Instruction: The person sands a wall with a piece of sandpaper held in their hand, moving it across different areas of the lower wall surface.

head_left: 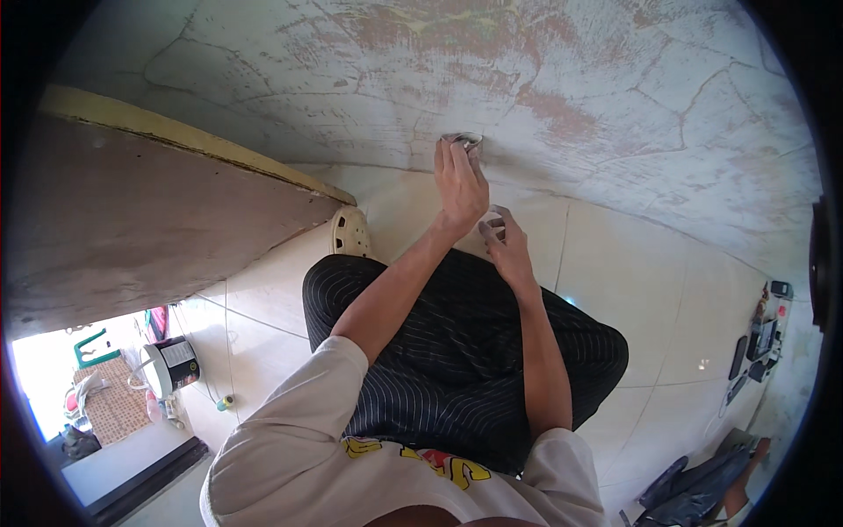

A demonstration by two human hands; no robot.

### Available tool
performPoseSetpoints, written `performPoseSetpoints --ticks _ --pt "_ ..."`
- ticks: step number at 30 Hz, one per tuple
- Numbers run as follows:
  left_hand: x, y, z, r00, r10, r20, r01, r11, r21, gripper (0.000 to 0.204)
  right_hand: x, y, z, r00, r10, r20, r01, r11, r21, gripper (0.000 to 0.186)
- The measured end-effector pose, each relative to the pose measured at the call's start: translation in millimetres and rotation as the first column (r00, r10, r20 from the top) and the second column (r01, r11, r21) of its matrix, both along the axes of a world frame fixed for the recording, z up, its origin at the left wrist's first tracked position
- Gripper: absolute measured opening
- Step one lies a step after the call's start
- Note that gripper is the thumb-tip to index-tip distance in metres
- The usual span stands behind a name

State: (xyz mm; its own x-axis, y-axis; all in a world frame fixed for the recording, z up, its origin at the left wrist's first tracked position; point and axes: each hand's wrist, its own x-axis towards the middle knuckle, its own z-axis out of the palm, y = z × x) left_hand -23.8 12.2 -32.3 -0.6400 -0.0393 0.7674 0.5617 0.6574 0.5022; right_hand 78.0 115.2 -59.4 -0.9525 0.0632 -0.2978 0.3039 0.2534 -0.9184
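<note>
My left hand (462, 186) reaches up to the low part of a worn, pale wall (606, 97). Its fingers are closed together and pressed at a small dark grey, rough-edged spot (471, 140) on the wall. Whether that is a folded piece of material or a hole, I cannot tell. Grey-white dust coats the fingertips. Lower and to the right, my right hand (509, 246) hangs over the floor in front of my knees. Its dusty fingers are loosely curled and apart, with pale floor showing between them, touching nothing that I can see.
A brown board with a yellow edge (202, 154) slants in at left, near a beige clog (350, 232). Behind it stand a paint bucket (172, 365) and a green chair (90, 349). Small devices (762, 341) and a dark bag (698, 481) lie at right on the tiled floor (615, 255).
</note>
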Motion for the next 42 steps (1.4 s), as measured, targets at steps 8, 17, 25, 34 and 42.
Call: performPoseSetpoints --ticks 8,17,25,34,42 --pt "1 3 8 0.999 -0.042 -0.024 0.044 0.997 0.070 0.007 2 4 -8 0.998 0.000 -0.064 0.002 1.000 0.028 0.044" --pt "1 0 2 1.000 -0.014 0.005 0.014 1.000 0.017 0.005 1 1 -6 0.994 0.010 -0.105 -0.002 0.997 0.071 0.043" --pt "2 8 2 0.997 -0.012 0.079 0.005 0.996 0.084 0.006 2 2 -5 0.997 0.017 -0.069 -0.012 0.998 0.063 0.039" --pt "2 8 2 0.996 -0.018 0.090 0.011 0.997 0.081 0.009 1 0 -3 0.998 0.025 -0.052 -0.022 0.998 0.053 0.038" --pt "2 10 2 0.995 -0.017 0.096 0.008 0.996 0.094 0.009 3 1 -2 0.997 0.034 -0.064 -0.030 0.998 0.062 0.036"
